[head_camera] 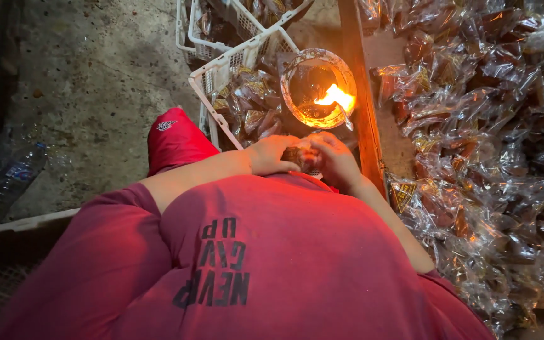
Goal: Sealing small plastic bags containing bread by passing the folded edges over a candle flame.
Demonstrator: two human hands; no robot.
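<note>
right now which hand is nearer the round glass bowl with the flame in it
The right hand. It sits directly below the round glass bowl with the flame, just short of its rim. The left hand is further left, beside the white plastic crate.

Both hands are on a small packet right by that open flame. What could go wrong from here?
1. The flame burns in a bowl just past the left hand and right hand; fingers or the packet could scorch.
2. Plastic-wrapped packets in the white crate and the heap lie close by and might catch.
</note>
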